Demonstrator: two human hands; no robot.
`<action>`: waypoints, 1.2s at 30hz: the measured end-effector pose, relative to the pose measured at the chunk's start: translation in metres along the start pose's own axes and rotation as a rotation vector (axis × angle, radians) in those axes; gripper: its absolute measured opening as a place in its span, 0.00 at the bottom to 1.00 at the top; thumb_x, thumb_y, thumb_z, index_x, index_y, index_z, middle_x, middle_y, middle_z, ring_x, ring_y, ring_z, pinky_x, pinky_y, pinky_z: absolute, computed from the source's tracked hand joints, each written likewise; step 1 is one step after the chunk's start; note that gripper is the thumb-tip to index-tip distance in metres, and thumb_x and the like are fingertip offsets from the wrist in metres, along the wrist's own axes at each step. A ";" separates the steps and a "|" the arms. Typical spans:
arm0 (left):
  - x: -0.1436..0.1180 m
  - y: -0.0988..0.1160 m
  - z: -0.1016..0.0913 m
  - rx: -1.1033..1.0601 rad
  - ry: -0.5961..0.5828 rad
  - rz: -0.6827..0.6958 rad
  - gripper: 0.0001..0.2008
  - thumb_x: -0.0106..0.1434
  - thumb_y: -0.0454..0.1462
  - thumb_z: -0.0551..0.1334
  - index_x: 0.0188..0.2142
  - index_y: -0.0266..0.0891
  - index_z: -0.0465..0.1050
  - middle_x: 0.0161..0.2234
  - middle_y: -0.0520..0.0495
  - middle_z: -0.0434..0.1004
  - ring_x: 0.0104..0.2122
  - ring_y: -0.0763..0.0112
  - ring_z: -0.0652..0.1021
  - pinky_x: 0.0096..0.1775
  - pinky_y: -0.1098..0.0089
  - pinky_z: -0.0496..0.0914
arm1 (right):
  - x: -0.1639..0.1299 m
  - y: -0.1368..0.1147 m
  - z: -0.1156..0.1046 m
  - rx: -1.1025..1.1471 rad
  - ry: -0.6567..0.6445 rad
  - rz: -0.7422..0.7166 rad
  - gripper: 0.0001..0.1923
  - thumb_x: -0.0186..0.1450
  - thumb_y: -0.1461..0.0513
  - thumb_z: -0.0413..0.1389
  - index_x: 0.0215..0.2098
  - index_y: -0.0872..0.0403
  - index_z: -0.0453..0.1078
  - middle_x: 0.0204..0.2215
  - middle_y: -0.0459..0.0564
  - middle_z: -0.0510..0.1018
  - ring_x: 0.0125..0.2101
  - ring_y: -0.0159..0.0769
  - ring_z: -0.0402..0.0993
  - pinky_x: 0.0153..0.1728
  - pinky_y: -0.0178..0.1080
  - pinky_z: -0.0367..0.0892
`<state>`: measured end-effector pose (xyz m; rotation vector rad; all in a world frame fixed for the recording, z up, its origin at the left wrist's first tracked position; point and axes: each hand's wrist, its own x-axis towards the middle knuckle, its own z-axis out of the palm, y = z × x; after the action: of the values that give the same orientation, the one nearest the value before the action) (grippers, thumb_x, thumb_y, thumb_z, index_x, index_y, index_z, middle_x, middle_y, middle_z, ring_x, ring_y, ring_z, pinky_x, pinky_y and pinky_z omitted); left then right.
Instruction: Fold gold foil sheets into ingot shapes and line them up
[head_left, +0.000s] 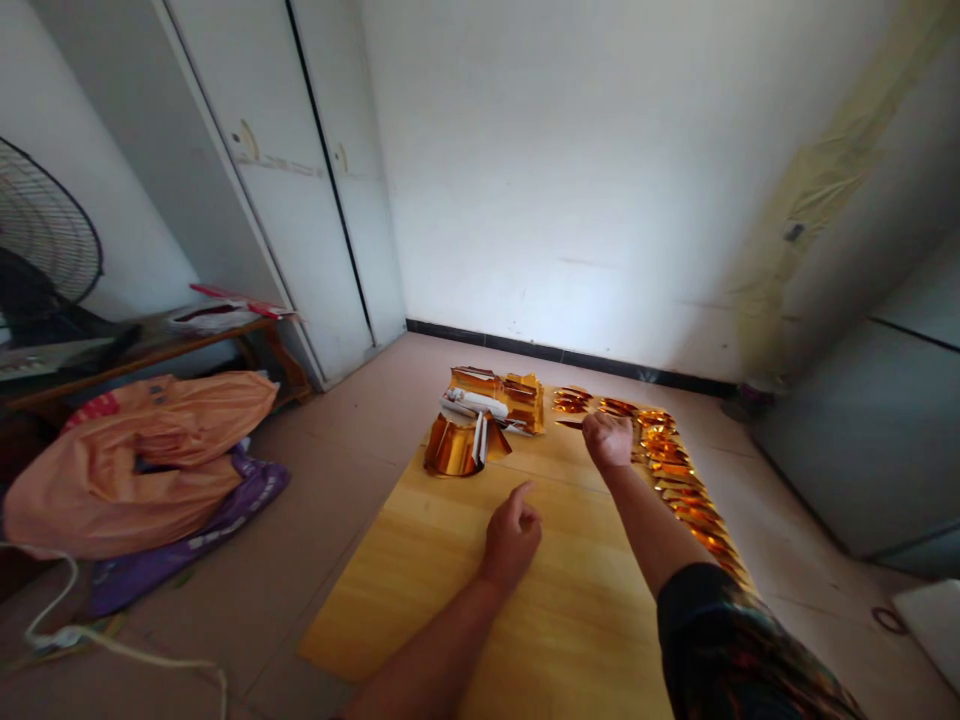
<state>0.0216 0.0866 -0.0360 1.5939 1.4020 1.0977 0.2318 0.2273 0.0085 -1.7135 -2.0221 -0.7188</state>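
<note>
My left hand point(514, 530) hovers over the wooden board point(420, 560), index finger stretched out and the others loosely curled, with nothing in it. Towards the far right part of the board, my right hand point(609, 440) is closed, and the dark pointed end of a folded gold foil paper piece point(570, 424) sticks out on its left. Rows of shiny folded gold foil pieces point(667, 450) line the board's far and right edges beside that hand. Left of them lie curled sheets of gold foil paper point(454, 447) and a white roll point(480, 404).
A pale wall point(555, 200) with a black skirting stands behind the board. To the left are a wardrobe point(300, 200), a fan point(49, 220), a low wooden stand point(285, 365) and an orange bag point(150, 460) on a purple one. A white cord point(150, 658) crosses the floor.
</note>
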 end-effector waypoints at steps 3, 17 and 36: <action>-0.002 0.002 0.001 0.041 -0.010 0.002 0.25 0.53 0.29 0.55 0.51 0.41 0.66 0.28 0.55 0.72 0.33 0.74 0.73 0.42 0.72 0.67 | 0.011 0.001 0.020 -0.011 -0.041 0.017 0.14 0.63 0.66 0.47 0.24 0.56 0.70 0.22 0.49 0.72 0.24 0.32 0.60 0.29 0.38 0.40; -0.010 0.004 -0.001 0.066 -0.010 -0.015 0.24 0.52 0.28 0.55 0.50 0.42 0.68 0.32 0.52 0.74 0.37 0.71 0.73 0.47 0.68 0.66 | 0.027 0.006 0.056 -0.044 -0.171 0.017 0.14 0.65 0.67 0.46 0.27 0.56 0.71 0.25 0.50 0.74 0.25 0.32 0.60 0.29 0.39 0.39; -0.010 0.004 -0.001 0.047 -0.019 -0.034 0.23 0.51 0.27 0.55 0.47 0.41 0.70 0.31 0.51 0.74 0.37 0.70 0.73 0.46 0.67 0.67 | 0.029 0.003 0.073 -0.089 -0.264 0.107 0.13 0.66 0.65 0.45 0.35 0.57 0.71 0.30 0.53 0.75 0.26 0.32 0.64 0.29 0.39 0.44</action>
<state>0.0212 0.0760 -0.0336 1.6043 1.4466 1.0342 0.2316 0.2946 -0.0313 -2.0445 -2.0746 -0.5807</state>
